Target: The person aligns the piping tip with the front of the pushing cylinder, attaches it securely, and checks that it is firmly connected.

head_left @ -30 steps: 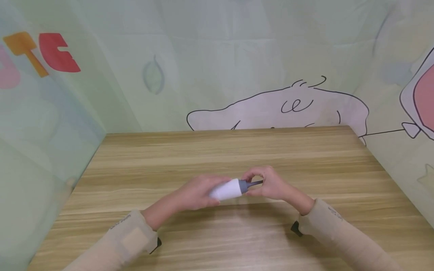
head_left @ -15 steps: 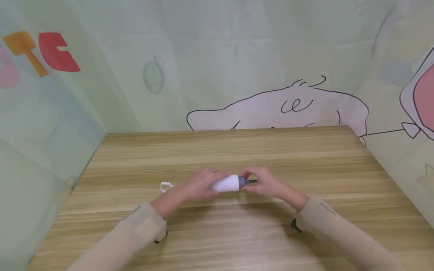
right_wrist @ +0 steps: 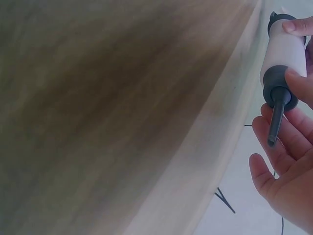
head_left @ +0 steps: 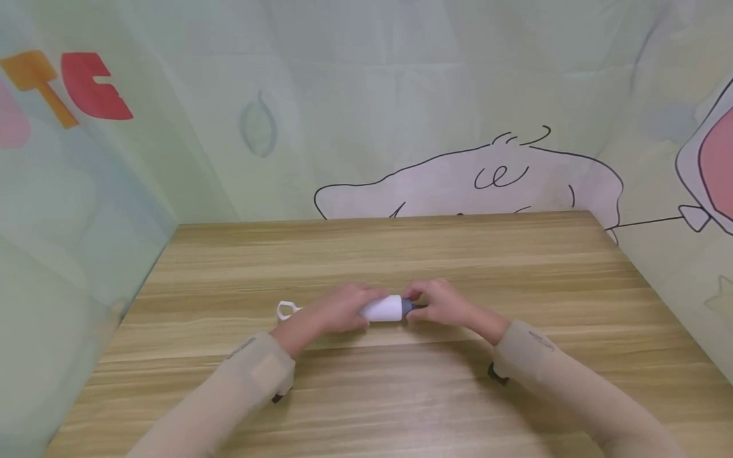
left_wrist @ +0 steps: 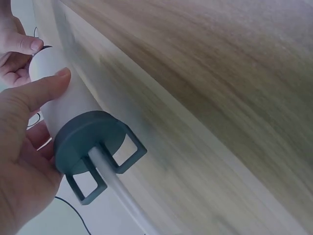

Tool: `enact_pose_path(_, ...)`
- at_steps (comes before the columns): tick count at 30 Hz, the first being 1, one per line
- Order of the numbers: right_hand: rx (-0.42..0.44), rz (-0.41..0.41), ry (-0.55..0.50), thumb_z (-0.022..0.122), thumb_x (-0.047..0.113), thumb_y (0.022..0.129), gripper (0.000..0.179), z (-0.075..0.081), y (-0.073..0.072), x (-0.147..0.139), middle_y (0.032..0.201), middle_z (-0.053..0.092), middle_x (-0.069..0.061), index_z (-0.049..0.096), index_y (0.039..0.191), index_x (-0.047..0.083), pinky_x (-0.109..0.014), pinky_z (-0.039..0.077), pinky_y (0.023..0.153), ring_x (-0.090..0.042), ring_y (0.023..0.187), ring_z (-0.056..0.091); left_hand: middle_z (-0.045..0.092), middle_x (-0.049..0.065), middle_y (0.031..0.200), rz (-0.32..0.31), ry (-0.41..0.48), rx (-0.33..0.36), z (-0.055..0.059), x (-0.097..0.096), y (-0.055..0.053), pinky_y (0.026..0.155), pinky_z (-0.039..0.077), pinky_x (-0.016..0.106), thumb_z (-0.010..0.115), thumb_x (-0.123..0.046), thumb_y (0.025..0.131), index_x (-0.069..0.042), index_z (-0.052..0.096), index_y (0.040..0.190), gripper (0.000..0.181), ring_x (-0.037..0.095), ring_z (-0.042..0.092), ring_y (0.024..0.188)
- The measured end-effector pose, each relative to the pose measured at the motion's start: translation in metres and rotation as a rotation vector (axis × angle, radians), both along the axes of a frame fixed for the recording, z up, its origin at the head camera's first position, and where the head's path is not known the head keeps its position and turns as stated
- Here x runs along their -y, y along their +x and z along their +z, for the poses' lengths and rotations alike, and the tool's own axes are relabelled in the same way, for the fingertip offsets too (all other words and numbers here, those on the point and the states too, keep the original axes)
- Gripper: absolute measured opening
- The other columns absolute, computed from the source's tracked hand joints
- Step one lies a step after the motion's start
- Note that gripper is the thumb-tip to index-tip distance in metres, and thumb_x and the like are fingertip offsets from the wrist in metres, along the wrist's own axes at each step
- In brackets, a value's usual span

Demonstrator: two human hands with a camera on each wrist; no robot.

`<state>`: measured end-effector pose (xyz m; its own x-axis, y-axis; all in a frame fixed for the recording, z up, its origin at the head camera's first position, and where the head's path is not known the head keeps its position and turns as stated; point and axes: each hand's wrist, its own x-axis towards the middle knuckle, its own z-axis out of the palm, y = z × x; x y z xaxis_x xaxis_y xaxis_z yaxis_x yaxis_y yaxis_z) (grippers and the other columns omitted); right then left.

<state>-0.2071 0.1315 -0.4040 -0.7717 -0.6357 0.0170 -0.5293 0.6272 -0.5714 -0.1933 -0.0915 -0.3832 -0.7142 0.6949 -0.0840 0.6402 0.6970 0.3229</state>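
A large syringe has a white barrel (head_left: pixel 383 309), a dark grey nozzle (right_wrist: pixel 277 117) and a thin rod (left_wrist: pixel 115 178) with a white ring handle (head_left: pixel 287 310) at its far end. It lies nearly level over the table. My left hand (head_left: pixel 343 308) grips the barrel, its thumb laid along the side. Close behind that thumb is the dark end cap (left_wrist: pixel 90 139) with two square finger loops. My right hand (head_left: pixel 443 305) pinches the dark collar at the nozzle base, with the nozzle extending beyond thumb and index finger toward the palm. Its other fingers are loosely bent.
The wood-grain table (head_left: pixel 366 394) runs beneath both forearms. Behind it hangs a pale printed cloth (head_left: pixel 366 127) with a cartoon drawing, and similar cloth closes in the left and right sides. Beige sleeves cover both forearms.
The syringe has turned from tilted to nearly level, and its ring handle has come into view beyond my left wrist. My right hand has shifted slightly left; both hands keep their hold.
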Motion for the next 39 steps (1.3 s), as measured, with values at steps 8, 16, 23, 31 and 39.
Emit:
enact_pose_path(8, 0.028, -0.003, 0.040, 0.070, 0.021, 0.073, 0.030, -0.007, -0.007, 0.002, 0.098, 0.066, -0.003, 0.063, 0.100, 0.010, -0.033, 0.048, 0.081, -0.015, 0.091, 0.061, 0.057, 0.008, 0.120, 0.005, -0.017, 0.031, -0.003, -0.001, -0.005, 0.089, 0.044, 0.037, 0.069, -0.010, 0.072, -0.011, 0.050, 0.125, 0.056, 0.022, 0.055, 0.105)
enact_pose_path(16, 0.046, -0.002, 0.058, 0.069, 0.022, 0.074, 0.030, -0.008, -0.010, 0.003, 0.100, 0.066, -0.004, 0.062, 0.101, 0.009, -0.035, 0.048, 0.082, -0.017, 0.093, 0.061, 0.057, 0.009, 0.119, 0.042, 0.012, 0.040, -0.005, 0.002, -0.007, 0.089, 0.043, 0.038, 0.068, -0.011, 0.072, -0.012, 0.050, 0.124, 0.055, 0.023, 0.054, 0.104)
enact_pose_path(23, 0.033, 0.013, 0.074, 0.068, 0.023, 0.076, 0.032, -0.008, -0.012, 0.004, 0.101, 0.065, -0.003, 0.061, 0.104, 0.009, -0.034, 0.047, 0.083, -0.016, 0.094, 0.059, 0.057, 0.008, 0.118, 0.061, -0.003, -0.027, -0.012, 0.007, -0.009, 0.089, 0.042, 0.039, 0.069, -0.018, 0.072, -0.013, 0.052, 0.122, 0.053, 0.024, 0.054, 0.104)
enact_pose_path(31, 0.052, 0.029, 0.044, 0.068, 0.021, 0.075, 0.034, -0.003, -0.011, 0.001, 0.101, 0.065, -0.004, 0.060, 0.106, 0.009, -0.034, 0.048, 0.080, -0.017, 0.090, 0.059, 0.059, 0.011, 0.113, 0.027, 0.036, -0.120, -0.010, 0.013, -0.008, 0.086, 0.042, 0.042, 0.070, -0.018, 0.068, -0.008, 0.054, 0.119, 0.055, 0.027, 0.056, 0.099)
enact_pose_path(39, 0.043, 0.038, 0.033, 0.069, 0.022, 0.075, 0.037, -0.003, -0.013, -0.002, 0.104, 0.064, -0.006, 0.059, 0.108, 0.008, -0.035, 0.048, 0.080, -0.020, 0.091, 0.060, 0.056, 0.009, 0.119, 0.059, 0.019, -0.099, -0.009, 0.015, -0.007, 0.092, 0.038, 0.045, 0.071, -0.021, 0.069, -0.012, 0.052, 0.122, 0.057, 0.028, 0.053, 0.107)
